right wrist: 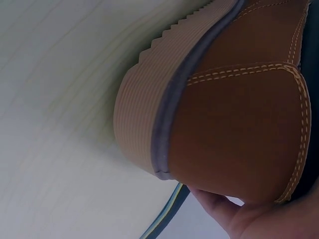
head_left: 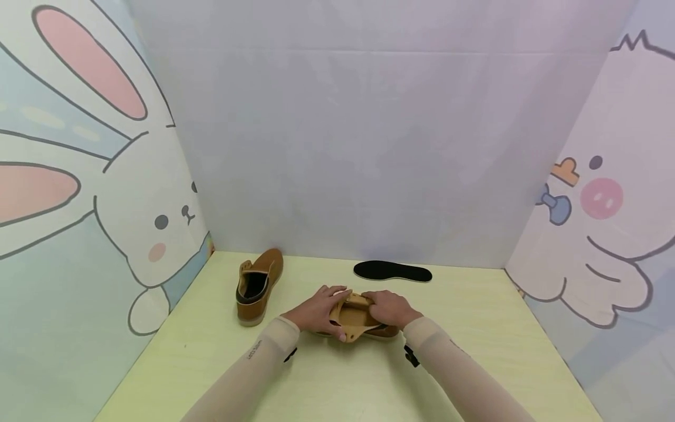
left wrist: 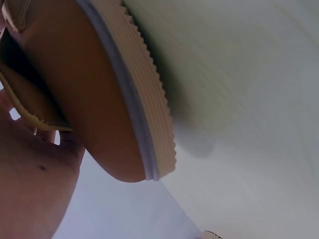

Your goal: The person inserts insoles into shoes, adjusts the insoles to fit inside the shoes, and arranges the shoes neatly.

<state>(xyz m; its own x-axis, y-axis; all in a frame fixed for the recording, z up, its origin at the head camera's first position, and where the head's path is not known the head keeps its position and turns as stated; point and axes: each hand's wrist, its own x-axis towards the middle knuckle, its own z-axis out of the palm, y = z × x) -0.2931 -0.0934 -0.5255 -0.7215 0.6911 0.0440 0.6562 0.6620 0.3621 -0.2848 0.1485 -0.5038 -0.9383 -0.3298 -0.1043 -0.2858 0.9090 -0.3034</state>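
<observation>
Between my two hands a brown shoe [head_left: 384, 333] lies sideways on the table, its tan lined opening facing up. My left hand [head_left: 315, 313] grips it at the toe side, thumb on the near lace flap and fingers at the far flap, holding the flaps apart. At the heel side my right hand [head_left: 389, 308] holds the collar, with its fingers at the far edge. In the left wrist view the shoe's toe [left wrist: 94, 114] and ridged sole show beside the hand; in the right wrist view, the stitched heel [right wrist: 234, 134]. The fingers are partly hidden.
A matching brown shoe [head_left: 273, 264] stands at the back left, toe pointing away. A black insole [head_left: 392, 271] lies flat near the back wall [head_left: 358, 146]. Cartoon-printed panels [head_left: 142, 234] border the light table [head_left: 211, 363] on both sides.
</observation>
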